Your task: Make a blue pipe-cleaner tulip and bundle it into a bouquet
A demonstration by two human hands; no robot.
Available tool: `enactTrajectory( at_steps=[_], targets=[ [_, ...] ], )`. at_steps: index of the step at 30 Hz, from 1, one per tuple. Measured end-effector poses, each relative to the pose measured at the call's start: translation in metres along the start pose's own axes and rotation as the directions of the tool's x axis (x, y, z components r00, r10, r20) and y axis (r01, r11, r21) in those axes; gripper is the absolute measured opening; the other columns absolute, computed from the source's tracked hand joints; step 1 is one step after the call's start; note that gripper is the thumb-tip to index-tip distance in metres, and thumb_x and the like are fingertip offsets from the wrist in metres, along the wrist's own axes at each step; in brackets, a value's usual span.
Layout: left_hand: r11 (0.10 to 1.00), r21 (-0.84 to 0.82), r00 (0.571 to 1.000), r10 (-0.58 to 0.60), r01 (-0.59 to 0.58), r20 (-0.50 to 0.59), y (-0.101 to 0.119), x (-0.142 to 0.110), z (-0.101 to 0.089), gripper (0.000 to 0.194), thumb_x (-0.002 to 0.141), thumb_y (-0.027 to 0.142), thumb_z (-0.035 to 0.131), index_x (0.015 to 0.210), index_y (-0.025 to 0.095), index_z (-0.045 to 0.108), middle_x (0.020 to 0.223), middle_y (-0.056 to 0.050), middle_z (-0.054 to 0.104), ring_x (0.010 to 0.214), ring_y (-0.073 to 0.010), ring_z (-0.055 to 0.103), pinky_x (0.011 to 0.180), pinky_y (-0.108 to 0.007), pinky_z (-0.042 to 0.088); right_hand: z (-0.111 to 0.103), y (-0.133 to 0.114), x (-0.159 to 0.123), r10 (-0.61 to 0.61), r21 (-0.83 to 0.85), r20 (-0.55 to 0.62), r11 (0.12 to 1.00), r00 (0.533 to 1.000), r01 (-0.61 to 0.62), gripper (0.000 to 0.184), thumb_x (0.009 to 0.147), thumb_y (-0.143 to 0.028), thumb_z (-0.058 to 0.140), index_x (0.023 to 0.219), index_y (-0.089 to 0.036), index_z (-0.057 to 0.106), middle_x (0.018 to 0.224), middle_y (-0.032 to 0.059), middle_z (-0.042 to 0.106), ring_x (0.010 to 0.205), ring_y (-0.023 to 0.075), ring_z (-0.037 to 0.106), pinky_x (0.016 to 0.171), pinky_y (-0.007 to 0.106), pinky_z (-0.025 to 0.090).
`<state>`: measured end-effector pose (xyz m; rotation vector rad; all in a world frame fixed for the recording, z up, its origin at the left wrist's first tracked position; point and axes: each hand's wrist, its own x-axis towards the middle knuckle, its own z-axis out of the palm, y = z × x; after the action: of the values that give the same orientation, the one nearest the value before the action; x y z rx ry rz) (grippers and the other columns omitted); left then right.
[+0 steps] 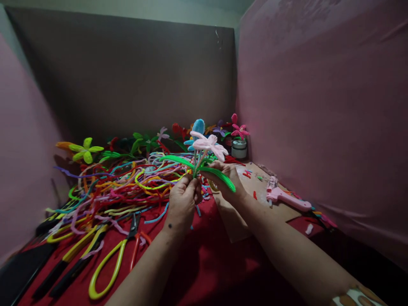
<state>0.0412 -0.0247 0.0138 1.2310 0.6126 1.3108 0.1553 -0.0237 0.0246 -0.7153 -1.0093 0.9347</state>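
My left hand [185, 195] is closed round the low end of the stems of a pipe-cleaner flower [210, 145], held upright in front of me. It has pale pink petals, with a blue bud [199, 126] standing above and behind them. Two long green leaves curve out from the stems, one to the left and one [219, 176] to the right. My right hand [228, 178] is at the right side of the stems, its fingers bent in behind the right leaf and pinching there. That leaf partly covers the right hand, so its fingertips are hidden.
Loose coloured pipe cleaners [127, 182] are heaped on the red cloth [204, 263] at left. Scissors [111, 263] and yellow-and-black-handled pliers [73, 255] lie in front. A pink glue gun [290, 199] rests on a board at right. Finished flowers [86, 149] line the back, near a small jar [239, 149].
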Motion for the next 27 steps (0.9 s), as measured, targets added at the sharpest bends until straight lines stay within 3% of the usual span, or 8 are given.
enactTrajectory(
  at_steps=[3, 7, 11, 14, 20, 27],
  targets=[
    [0.987, -0.129, 0.988, -0.078, 0.095, 0.131, 0.000, 0.002, -0.003, 0.022, 0.071, 0.024, 0.062, 0.063, 0.016, 0.043, 0.047, 0.008, 0.040, 0.036, -0.0019, 0.027, 0.038, -0.016, 0.022, -0.002, 0.006, 0.003, 0.077, 0.070, 0.002, 0.995, 0.997, -0.077, 0.025, 0.045, -0.027, 0.077, 0.054, -0.014, 0.058, 0.046, -0.0045, 0.048, 0.042, 0.0054, 0.038, 0.040, 0.020, 0.028],
    [0.955, -0.209, 0.947, -0.147, 0.211, 0.287, 0.002, 0.003, -0.010, 0.017, 0.074, 0.022, 0.061, 0.068, 0.015, 0.047, 0.046, 0.008, 0.038, 0.036, -0.0006, 0.023, 0.038, -0.015, 0.019, -0.003, 0.006, 0.002, 0.157, 0.137, 0.131, 0.975, 0.979, -0.174, 0.023, 0.051, -0.032, 0.074, 0.057, -0.016, 0.060, 0.048, -0.0034, 0.051, 0.042, 0.0068, 0.041, 0.041, 0.021, 0.033],
    [0.942, -0.205, 0.926, -0.190, 0.266, 0.327, 0.002, 0.003, -0.016, 0.015, 0.072, 0.022, 0.064, 0.070, 0.014, 0.051, 0.045, 0.009, 0.036, 0.035, -0.0004, 0.023, 0.038, -0.014, 0.023, -0.006, 0.005, 0.001, 0.171, 0.132, 0.334, 0.965, 0.927, -0.226, 0.021, 0.058, -0.032, 0.072, 0.061, -0.015, 0.060, 0.055, -0.0019, 0.055, 0.049, 0.0087, 0.047, 0.047, 0.021, 0.038],
    [0.928, -0.192, 0.909, -0.244, 0.320, 0.337, 0.004, 0.001, -0.017, 0.019, 0.064, 0.019, 0.069, 0.063, 0.014, 0.051, 0.044, 0.008, 0.038, 0.034, -0.0013, 0.028, 0.037, -0.015, 0.026, -0.013, 0.009, 0.003, 0.189, 0.063, 0.446, 0.968, 0.875, -0.241, 0.022, 0.065, -0.033, 0.068, 0.060, -0.013, 0.060, 0.054, -0.0017, 0.054, 0.047, 0.0071, 0.045, 0.047, 0.020, 0.036],
    [0.916, -0.161, 0.864, -0.271, 0.367, 0.424, 0.009, 0.001, -0.020, 0.021, 0.059, 0.019, 0.071, 0.054, 0.013, 0.051, 0.044, 0.004, 0.047, 0.037, -0.0046, 0.041, 0.039, -0.017, 0.033, -0.019, 0.013, 0.002, 0.136, -0.002, 0.470, 0.988, 0.872, -0.153, 0.019, 0.070, -0.031, 0.066, 0.062, -0.014, 0.061, 0.054, -0.0026, 0.054, 0.047, 0.0056, 0.041, 0.047, 0.020, 0.032],
    [0.923, -0.125, 0.868, -0.286, 0.363, 0.405, 0.010, 0.004, -0.023, 0.018, 0.063, 0.022, 0.070, 0.062, 0.012, 0.056, 0.042, 0.004, 0.045, 0.033, -0.0033, 0.037, 0.035, -0.016, 0.030, -0.014, 0.004, -0.001, 0.100, -0.108, 0.451, 0.993, 0.887, -0.057, 0.023, 0.073, -0.031, 0.060, 0.058, -0.015, 0.057, 0.047, -0.0047, 0.047, 0.042, 0.0051, 0.036, 0.042, 0.020, 0.026]
  ],
)
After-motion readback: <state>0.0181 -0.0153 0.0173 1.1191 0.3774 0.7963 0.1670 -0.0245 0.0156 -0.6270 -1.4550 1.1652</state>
